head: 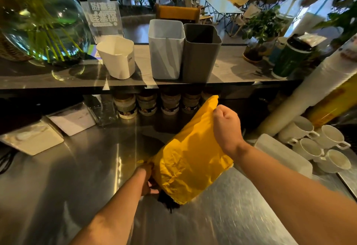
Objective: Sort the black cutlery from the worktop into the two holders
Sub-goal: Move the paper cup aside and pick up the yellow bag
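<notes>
Held yellow bag (190, 160) tilted over worktop (241, 206); clenched right hand (227, 125) on its upper edge; curled left hand (148, 180) round its lower end, beside black cutlery (167, 200).

Daylight is flooding in from behind, leaving the foreground dim. Glare is streaking the steel worktop (231, 215); frame edges are bending and blurring.
</notes>
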Action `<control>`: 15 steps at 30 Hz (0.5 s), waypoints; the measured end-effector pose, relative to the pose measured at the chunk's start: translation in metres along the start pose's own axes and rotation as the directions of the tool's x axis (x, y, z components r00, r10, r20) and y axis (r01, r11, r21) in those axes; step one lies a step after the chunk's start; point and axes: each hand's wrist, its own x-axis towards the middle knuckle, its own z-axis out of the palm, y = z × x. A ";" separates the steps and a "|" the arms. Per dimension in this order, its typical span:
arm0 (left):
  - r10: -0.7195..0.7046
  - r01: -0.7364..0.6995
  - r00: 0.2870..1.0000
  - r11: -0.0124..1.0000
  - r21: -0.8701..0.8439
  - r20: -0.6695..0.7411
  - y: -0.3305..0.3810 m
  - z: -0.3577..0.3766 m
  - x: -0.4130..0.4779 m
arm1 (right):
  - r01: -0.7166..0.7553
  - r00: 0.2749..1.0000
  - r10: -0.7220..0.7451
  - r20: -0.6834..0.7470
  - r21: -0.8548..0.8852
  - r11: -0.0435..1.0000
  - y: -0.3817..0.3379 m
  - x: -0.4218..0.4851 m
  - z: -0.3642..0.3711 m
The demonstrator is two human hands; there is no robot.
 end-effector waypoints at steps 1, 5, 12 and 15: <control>0.005 -0.005 1.000 1.000 0.001 -0.011 0.002 -0.001 -0.001 | 0.003 1.000 -0.003 0.002 -0.013 1.000 -0.001 -0.001 0.000; 0.045 -0.045 0.998 0.999 0.000 -0.052 0.007 0.000 -0.004 | 0.001 1.000 -0.001 -0.013 0.030 1.000 -0.004 -0.007 -0.004; 0.198 -0.192 0.953 0.980 0.050 -0.227 0.035 0.009 -0.012 | -0.076 0.996 0.080 -0.039 0.096 0.992 -0.009 -0.003 -0.007; 0.156 -0.152 0.970 0.988 0.033 -0.186 0.026 0.009 -0.014 | -0.095 0.994 0.101 -0.047 0.103 0.990 0.000 -0.002 -0.013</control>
